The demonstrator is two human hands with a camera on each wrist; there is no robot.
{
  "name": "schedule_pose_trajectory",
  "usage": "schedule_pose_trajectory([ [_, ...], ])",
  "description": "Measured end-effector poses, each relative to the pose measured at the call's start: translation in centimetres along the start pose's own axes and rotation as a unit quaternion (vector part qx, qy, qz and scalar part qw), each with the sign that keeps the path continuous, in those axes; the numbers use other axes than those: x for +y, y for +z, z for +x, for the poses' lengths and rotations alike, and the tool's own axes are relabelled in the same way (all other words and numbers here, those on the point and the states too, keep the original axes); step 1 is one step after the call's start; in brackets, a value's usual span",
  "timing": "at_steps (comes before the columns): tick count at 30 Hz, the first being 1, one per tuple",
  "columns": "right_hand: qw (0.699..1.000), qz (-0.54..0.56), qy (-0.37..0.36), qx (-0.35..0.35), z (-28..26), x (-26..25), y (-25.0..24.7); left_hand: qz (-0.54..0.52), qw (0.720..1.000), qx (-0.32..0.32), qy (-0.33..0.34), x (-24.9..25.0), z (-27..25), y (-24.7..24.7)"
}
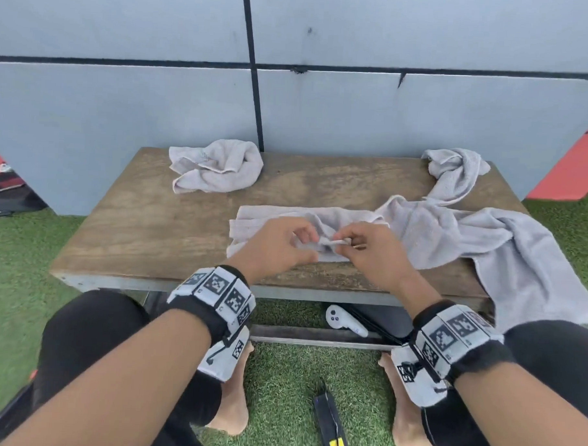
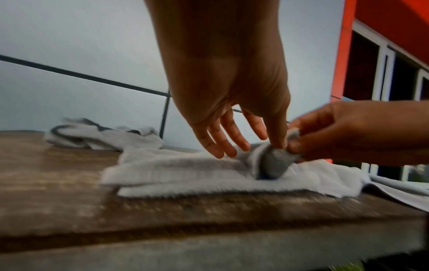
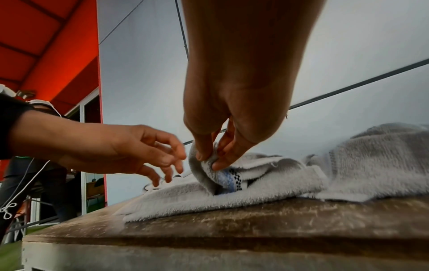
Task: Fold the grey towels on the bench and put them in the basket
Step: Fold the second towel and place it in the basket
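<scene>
Your right hand [image 1: 374, 251] pinches a raised corner of the towel [image 1: 272, 218] between thumb and fingers; your left hand [image 1: 278, 245] hovers just beside it, fingers loosely spread, holding nothing; the towel lies part-folded on the bench [image 1: 144, 223], near its front edge. To fold well, I'd press the left palm on the flat layers while you draw the corner across, matching edges. No basket shows in any view; a blue patch [image 3: 226, 180] under the lifted corner is too blurred to identify; two more towels lie crumpled behind and to the right.
</scene>
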State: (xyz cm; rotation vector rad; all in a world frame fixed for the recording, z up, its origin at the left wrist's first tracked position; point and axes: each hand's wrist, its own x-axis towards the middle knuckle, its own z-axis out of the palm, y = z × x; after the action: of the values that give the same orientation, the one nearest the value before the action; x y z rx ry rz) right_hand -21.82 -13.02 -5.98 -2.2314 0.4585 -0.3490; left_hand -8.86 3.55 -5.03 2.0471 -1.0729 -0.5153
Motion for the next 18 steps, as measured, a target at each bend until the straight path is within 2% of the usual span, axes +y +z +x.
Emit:
schedule_pose_trajectory([
  [4,0.999,0.03,-0.023,0.025,-0.8,0.9,0.9,-0.018,0.999,0.036,0.034,-0.1,0.6,3.9],
  [9,0.994,0.097,-0.04,0.015,-1.3,2.2,0.7,0.02,0.992,0.1,0.068,-0.1,1.5,5.1],
  [18,0.986,0.165,-0.001,0.029,0.1,3.0,-0.9,-0.013,0.998,0.052,0.046,0.5,3.5,4.0],
])
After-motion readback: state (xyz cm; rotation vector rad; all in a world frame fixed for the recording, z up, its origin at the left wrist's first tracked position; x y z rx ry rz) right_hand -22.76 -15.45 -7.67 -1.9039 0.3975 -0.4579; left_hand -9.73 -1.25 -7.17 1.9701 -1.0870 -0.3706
